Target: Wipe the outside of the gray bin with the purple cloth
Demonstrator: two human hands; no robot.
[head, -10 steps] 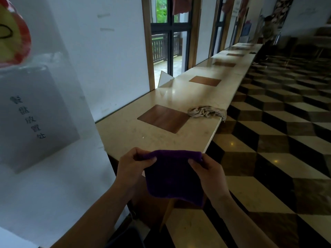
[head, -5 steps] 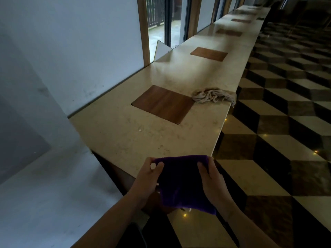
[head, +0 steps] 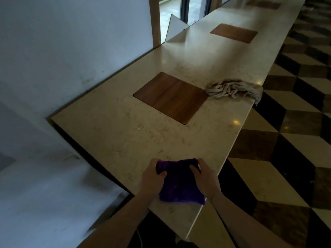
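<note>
Both hands pinched the cloth (head: 180, 183) by its top corners: left hand (head: 152, 178) closed on the left corner, right hand (head: 206, 179) closed on the right, thumbs on the near face, fingers curled behind. Each grip was narrow and full of fabric. The cloth hung as a folded square between the hands, over the near end of the worktop (head: 125, 136); whether its lower edge touched the stone could not be told.

Further out: a wood inlay (head: 172, 97) set flush in the worktop, a crumpled gray rag (head: 234, 89) at the worktop's floor-side edge just beside the inlay, well apart from the hands. A second inlay (head: 234, 33) sat farther along. Checkered floor (head: 286, 140) to the right, white wall (head: 71, 42) to the left.

The bin was not in view, so wiping had likely not begun. The step in hand looked like folding or readying the cloth. To do it well: keep the fold flat and square for a broad clean face, then shift to a one-hand palm grip, find the bin, and steady it with the free hand while wiping its outer sides in overlapping strokes. The loose lower edge could drag on the worktop.
</note>
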